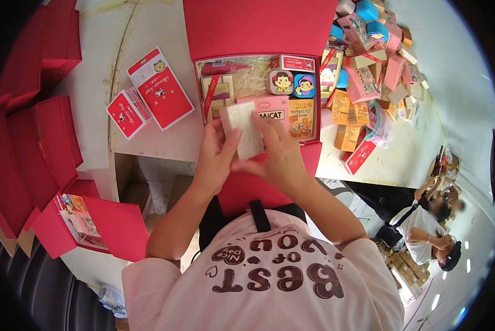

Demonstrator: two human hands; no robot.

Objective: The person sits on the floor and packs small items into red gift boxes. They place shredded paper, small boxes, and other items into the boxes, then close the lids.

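A whitish flat rectangular pack [244,132] is held between my two hands, tilted over the near edge of an open red gift box [200,118]. My left hand [217,154] grips its left side, thumb across the front. At its right side, the fingers of my right hand [283,157] close on it. Inside the gift box lie a gold box [223,94], two small tins with cartoon faces, one beige [281,83] and one blue [304,86], a pink box [273,110], an orange box [301,118], a small red-and-white box [294,63] and pale shredded filler [251,81].
Left on the table lie a large red-and-white carton [162,91] and a smaller one [127,116]. A pile of pink boxes [363,84], orange boxes [346,135] and blue tins [366,10] stands right. Red gift boxes [49,143] line the left; other people [424,226] are far right.
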